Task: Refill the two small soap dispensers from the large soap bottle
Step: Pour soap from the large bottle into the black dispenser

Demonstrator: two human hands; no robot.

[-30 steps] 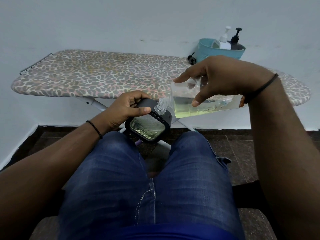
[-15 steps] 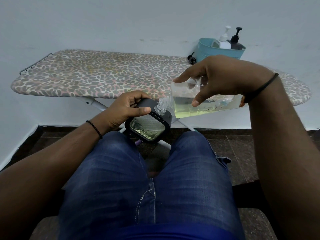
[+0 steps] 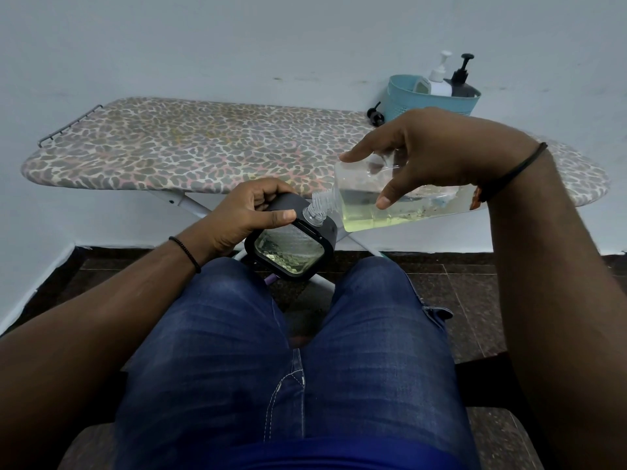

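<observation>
My left hand (image 3: 247, 215) grips a small dark square soap dispenser (image 3: 291, 251) above my knees; yellowish soap shows through its clear side. My right hand (image 3: 431, 157) holds the large clear soap bottle (image 3: 359, 208) tipped almost flat, its threaded neck resting at the dispenser's clear open mouth. Yellow-green soap lies along the lower side of the bottle. My right index finger points out straight over the bottle's shoulder while thumb and other fingers curl round it.
A leopard-print ironing board (image 3: 190, 154) stands in front of me against the wall. On its right end sits a teal basket (image 3: 431, 100) with a white pump bottle (image 3: 439, 79) and a black pump bottle (image 3: 461, 79). A loose black pump head (image 3: 375, 115) lies beside the basket.
</observation>
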